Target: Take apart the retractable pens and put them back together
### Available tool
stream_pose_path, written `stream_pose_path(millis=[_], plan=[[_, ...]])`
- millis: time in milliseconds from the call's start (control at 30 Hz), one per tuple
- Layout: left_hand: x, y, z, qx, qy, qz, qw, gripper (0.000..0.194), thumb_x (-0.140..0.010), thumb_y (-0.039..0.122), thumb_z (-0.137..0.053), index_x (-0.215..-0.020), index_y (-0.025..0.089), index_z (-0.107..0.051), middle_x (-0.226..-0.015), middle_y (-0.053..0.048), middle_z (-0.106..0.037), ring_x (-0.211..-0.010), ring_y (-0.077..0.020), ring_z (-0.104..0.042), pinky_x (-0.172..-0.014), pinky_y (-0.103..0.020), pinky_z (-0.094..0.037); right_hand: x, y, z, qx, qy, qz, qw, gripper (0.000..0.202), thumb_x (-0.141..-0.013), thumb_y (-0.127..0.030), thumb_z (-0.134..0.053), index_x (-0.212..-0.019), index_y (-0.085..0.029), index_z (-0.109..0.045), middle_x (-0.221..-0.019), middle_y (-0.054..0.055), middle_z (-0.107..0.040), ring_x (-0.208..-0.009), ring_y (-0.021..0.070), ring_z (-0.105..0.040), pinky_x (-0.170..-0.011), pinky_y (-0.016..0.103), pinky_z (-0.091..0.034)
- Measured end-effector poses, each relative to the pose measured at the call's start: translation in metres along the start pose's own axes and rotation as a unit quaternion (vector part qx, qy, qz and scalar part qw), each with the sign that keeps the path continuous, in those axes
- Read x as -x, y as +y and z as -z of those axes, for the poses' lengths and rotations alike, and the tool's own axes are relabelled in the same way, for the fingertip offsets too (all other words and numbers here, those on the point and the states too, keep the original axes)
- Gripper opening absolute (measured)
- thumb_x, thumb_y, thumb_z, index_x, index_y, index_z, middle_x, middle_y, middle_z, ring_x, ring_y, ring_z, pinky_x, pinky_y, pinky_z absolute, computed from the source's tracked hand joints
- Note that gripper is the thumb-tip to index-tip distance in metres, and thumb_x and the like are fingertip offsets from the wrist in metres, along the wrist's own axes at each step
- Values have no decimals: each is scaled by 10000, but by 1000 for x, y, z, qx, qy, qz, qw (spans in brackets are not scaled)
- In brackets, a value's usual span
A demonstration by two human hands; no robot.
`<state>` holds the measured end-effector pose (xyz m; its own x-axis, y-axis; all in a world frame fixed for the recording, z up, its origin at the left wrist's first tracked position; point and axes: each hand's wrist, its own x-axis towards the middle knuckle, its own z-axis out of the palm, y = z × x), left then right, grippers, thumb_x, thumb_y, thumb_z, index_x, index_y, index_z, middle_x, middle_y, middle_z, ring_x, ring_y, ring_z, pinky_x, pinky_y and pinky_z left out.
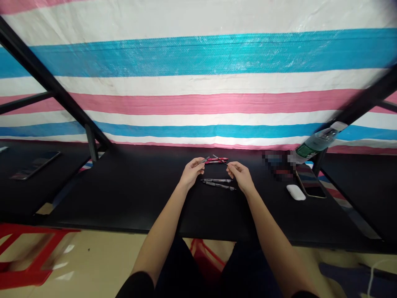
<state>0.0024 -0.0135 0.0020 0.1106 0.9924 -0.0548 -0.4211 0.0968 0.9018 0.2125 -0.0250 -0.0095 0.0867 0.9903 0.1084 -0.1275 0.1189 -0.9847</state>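
My left hand (192, 171) is closed on a short, dark pen (206, 159) that points up and to the right. In the fingers of my right hand (240, 174) is a slim dark pen (219, 159), its far end slanting up and to the left. Whether either is a whole pen or a part of one is too small to tell. Red pens (217, 161) lie behind the two held pieces, partly covered by them. Nearer to me, between my wrists, a clear-barrelled black pen (217, 180) rests just behind a second black pen (221, 186).
On the right of the black table (124, 198) stand a tilted water bottle (316, 145), a phone (310, 182) and a white earbud case (295, 192). Another phone (37, 164) lies far left. Black metal posts (68, 103) flank a striped sheet (198, 103). A red stool (40, 256) is below left.
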Motion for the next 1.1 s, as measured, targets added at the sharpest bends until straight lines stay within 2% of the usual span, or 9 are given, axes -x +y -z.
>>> stream_pose_path(millis=[200, 600, 833, 1100], plan=[[-2, -2, 2, -2, -6, -5, 1000, 300, -656, 244, -773, -932, 160, -691, -734, -3, -571, -654, -91, -516, -580, -229, -413, 0, 4, 2, 26, -35, -2, 999, 279, -711, -468, -729, -764, -200, -670, -642, 10, -616, -526, 110, -470, -449, 242, -341], [-3, -1, 3, 8, -4, 0, 1000, 318, -665, 300, -788, -926, 138, -705, -706, -15, -579, -659, -98, -517, -584, -237, -404, 0, 1, 2, 42, -23, -12, 999, 322, -679, -488, -743, -750, -183, -666, -610, -5, -577, -488, 90, -435, -448, 243, -325], [-2, 0, 3, 9, 6, -3, 1000, 306, -677, 316, -777, -916, 144, -696, -705, -12, -575, -650, -96, -517, -578, -235, -406, -2, 2, 2, -7, 25, -4, 1000, 323, -675, -487, -751, -751, -184, -669, -622, 8, -595, -509, 103, -479, -450, 248, -373], [-1, -2, 2, -32, -16, 14, 999, 321, -676, 309, -775, -937, 140, -693, -688, -3, -563, -627, -93, -509, -588, -242, -403, -4, 1, 4, -64, 67, -12, 996, 320, -641, -454, -779, -753, -175, -670, -617, 4, -601, -523, 102, -497, -461, 243, -392]])
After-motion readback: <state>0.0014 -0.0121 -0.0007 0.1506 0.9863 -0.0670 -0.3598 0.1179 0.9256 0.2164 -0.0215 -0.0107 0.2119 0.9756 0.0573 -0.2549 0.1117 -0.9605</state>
